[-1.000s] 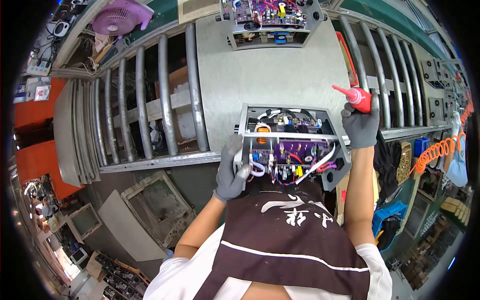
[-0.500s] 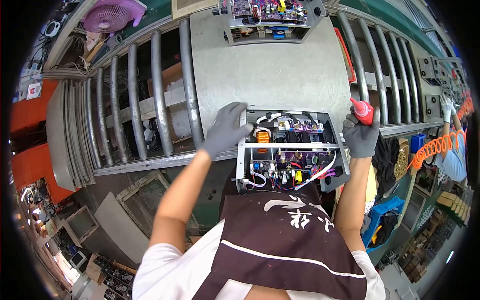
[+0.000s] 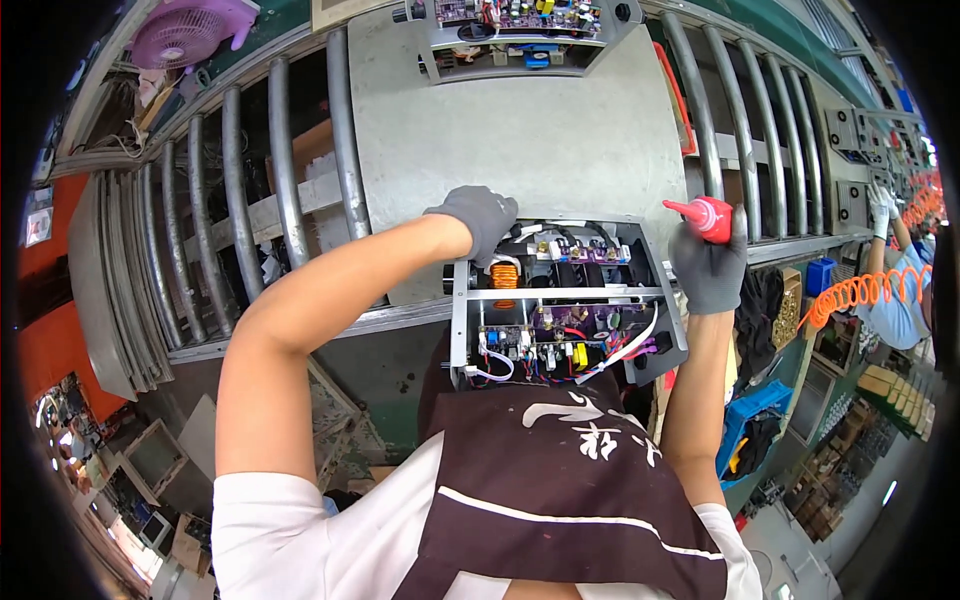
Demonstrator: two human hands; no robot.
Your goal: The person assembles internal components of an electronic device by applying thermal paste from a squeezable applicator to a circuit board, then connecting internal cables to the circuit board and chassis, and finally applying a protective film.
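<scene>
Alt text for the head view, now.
Gloved right hand holds a red bottle beside an open metal chassis of circuit boards and wires; gloved left hand is at its far left corner. A second chassis sits beyond.

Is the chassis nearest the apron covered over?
No, the chassis is open toward the camera, its orange coil in plain sight.

open grey metal chassis (image 3: 566, 294), circuitry (image 3: 556, 345) exposed, red bottle (image 3: 712, 220) held beside it, nozzle (image 3: 681, 208) pointing left

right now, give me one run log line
left grey-gloved hand: at far-left corner of open grey boxy metal electronics chassis | right grey-gloved hand: holding red tapered-nozzle bottle, pointing left
</scene>
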